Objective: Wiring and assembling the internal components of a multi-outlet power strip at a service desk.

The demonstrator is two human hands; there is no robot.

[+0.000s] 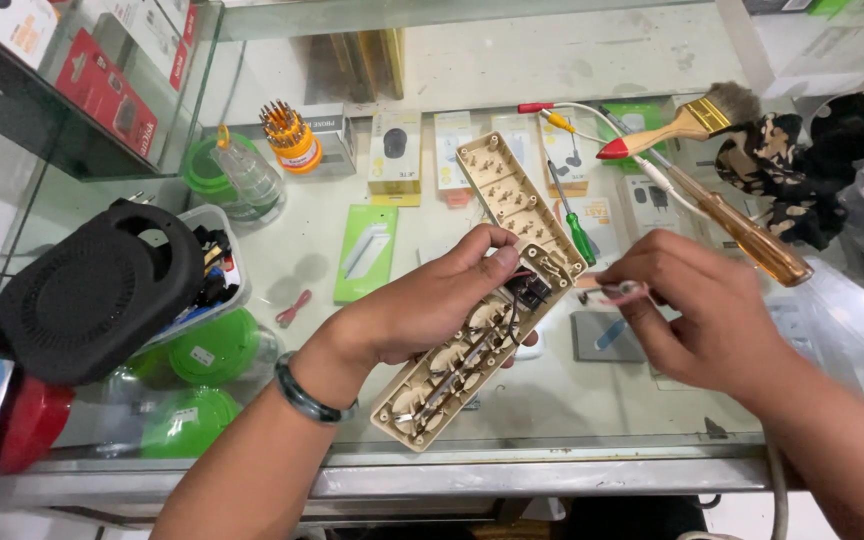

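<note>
Bright, even indoor light over a pale glass surface [592, 400], mostly sharp.
Light falls from above; soft shadows lie under the forearms and the beige plastic socket strip [482, 300]. Faint glare clouds the glass. The right hand's fingers [642, 290] are slightly blurred, and the frame edges bow outward.

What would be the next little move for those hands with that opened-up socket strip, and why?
Probably bring the right hand a touch left, to the black switch. The left hand holds the opened beige socket strip with its thumb beside that switch, wiring facing up, and the right hand pinches a small reddish piece just off the strip's edge, not yet touching it.
</note>
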